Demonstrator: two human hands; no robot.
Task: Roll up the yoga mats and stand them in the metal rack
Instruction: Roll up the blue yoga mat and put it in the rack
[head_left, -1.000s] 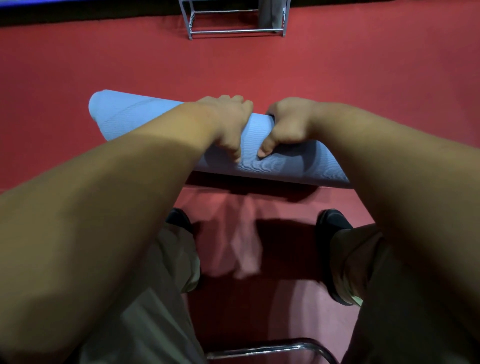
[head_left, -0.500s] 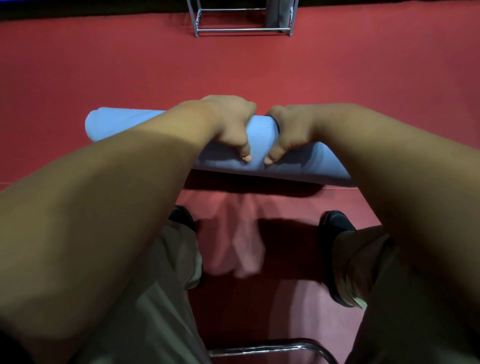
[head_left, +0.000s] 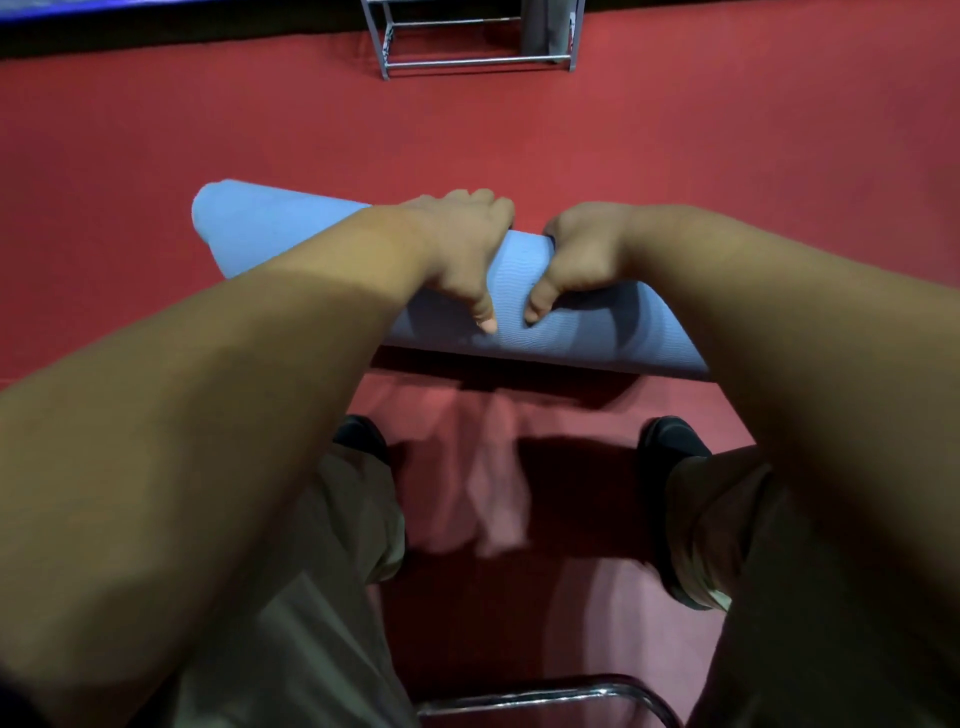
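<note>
The rolled blue mat (head_left: 597, 332) is gripped near its middle by both hands, set side by side and almost touching. The left hand (head_left: 462, 249) and the right hand (head_left: 587, 254) are each curled over the top of the roll, with the thumbs pressed into the face nearest the body. That hold is unchanged from half a second ago. What has altered is the lie of the roll. It was then carried almost level across the body. Now the end beyond the left hand is swung away and upward, while the end beyond the right hand is drawn nearer and lower. No loose flap is seen on either side of the grip, so the rolling of this mat is judged to be finished. A dark shadow on the red floor (head_left: 727, 156) directly beneath the grip suggests that the roll is held clear of the ground. The metal rack (head_left: 467, 62) is seen well ahead of the hands, far beyond the roll. A grey upright shape stands in its right part, but it cannot be told whether that is another mat. The tilt is taken as the beginning of upending the roll. The carry to the rack and the standing of the mat inside it are not yet done.
</note>
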